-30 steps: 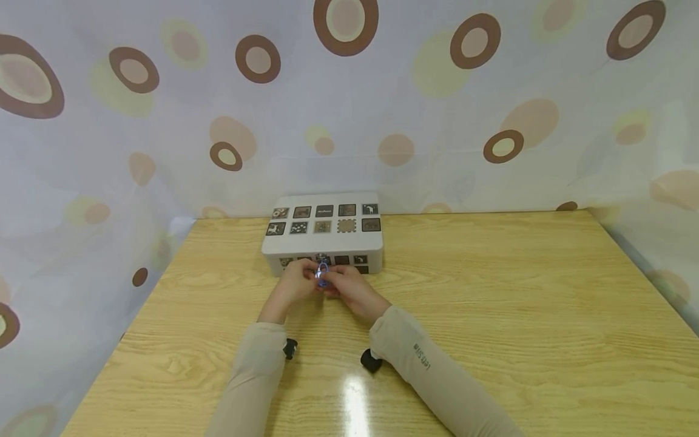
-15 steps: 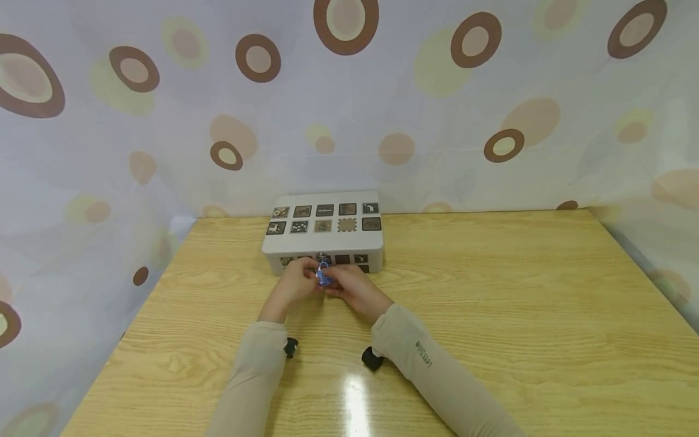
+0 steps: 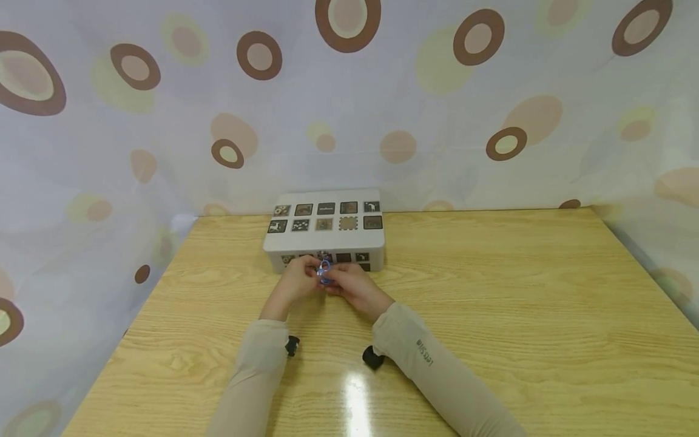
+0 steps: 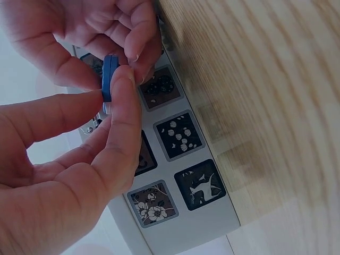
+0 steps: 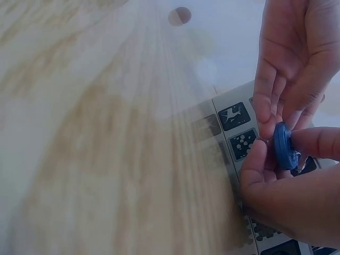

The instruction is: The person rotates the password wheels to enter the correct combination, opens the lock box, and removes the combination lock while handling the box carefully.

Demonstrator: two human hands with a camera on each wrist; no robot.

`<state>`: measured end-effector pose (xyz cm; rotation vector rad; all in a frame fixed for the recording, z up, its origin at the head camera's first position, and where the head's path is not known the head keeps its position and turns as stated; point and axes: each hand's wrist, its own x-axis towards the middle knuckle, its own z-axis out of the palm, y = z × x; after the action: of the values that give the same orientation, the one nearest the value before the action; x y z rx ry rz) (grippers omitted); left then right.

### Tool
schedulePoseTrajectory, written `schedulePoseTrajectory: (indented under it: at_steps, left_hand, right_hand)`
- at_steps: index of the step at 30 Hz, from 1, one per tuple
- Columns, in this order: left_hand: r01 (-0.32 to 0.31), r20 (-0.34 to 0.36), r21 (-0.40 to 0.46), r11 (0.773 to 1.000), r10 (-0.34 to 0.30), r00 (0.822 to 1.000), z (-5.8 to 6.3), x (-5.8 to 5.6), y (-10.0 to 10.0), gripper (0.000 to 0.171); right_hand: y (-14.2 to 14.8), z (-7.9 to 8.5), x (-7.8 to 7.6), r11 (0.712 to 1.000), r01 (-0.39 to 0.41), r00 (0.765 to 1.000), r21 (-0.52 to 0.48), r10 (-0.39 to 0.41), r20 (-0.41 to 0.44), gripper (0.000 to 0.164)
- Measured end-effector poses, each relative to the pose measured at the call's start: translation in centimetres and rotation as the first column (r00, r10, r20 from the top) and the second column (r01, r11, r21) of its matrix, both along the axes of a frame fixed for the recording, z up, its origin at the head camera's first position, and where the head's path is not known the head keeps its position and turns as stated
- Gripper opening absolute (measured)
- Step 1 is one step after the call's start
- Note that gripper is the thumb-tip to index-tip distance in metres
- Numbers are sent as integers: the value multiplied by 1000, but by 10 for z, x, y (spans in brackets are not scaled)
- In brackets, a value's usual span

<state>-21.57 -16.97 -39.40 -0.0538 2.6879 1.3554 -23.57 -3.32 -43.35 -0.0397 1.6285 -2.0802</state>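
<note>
A small blue padlock [image 3: 324, 276] with a looped shackle is held between both hands, just in front of the metal clasp [image 3: 324, 254] of a white box [image 3: 284, 240]. My left hand [image 3: 297, 280] pinches it from the left; in the left wrist view, thumb and forefinger close on the edges of the blue body [image 4: 109, 79]. From the other side my right hand [image 3: 357, 286] grips it, thumb on one face and curled fingers behind, as the right wrist view shows around the blue lock [image 5: 284, 146]. Fingers partly hide the lock's body.
Dark and brown picture squares cover the box's lid and front. It stands at the back of a wood-grain table [image 3: 519, 303], close to a patterned curtain [image 3: 437, 127]. Both forearms wear beige sleeves [image 3: 437, 358], with black wrist cameras [image 3: 373, 357] beneath.
The padlock tilts slightly between the fingers, its blue face showing more half a second ago and a shine returning now. Both hands stay at the front of the box, and the view shifts a little.
</note>
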Motion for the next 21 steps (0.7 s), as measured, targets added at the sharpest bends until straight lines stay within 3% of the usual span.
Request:
schedulePoseTrajectory:
  at_steps: [15,21]
  left_hand:
    - [-4,11,4,1000,4,1000,2,2,0,35]
    - [-8,7,7,1000,8,1000,1,1,0,34]
  right_hand:
    - [-2,0,1,999,12,1000,34,-12,1,23]
    - [0,-1,0,1000,-1,1000,3,1,-1,28]
